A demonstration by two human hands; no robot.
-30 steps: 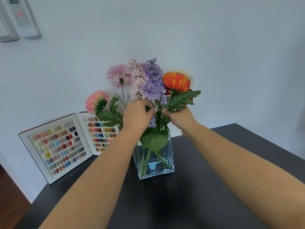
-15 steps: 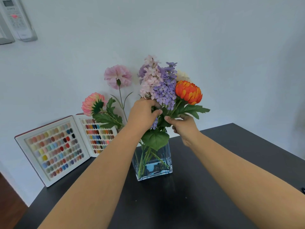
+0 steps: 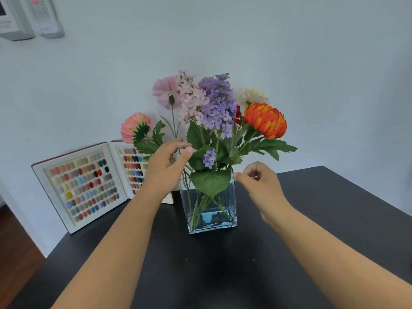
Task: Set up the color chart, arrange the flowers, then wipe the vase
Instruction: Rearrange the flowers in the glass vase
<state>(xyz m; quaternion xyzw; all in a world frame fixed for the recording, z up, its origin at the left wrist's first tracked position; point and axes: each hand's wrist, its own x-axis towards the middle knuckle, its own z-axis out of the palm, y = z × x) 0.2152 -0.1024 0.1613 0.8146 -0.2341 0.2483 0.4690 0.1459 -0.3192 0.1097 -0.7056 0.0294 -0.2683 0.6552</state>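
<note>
Our left hand [image 3: 166,168] hovers spread beside the stems; our right hand [image 3: 259,182] hangs loosely curled, empty. A careless nudge could tip the top-heavy glass vase [image 3: 209,210].

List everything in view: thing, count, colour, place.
glass vase: 1, clear, table centre, holding stems
orange flower: 1, orange, bouquet right
purple flower spike: 1, lilac, bouquet centre
pink flower: 1, coral-pink, bouquet left
color chart: 1, white frame with many colour swatches, open and propped against wall, left
table: 1, black
remote holders: 2, grey-white, wall, upper left
left hand: open, beside leaves
right hand: loosely curled, empty, beside vase rim
</note>
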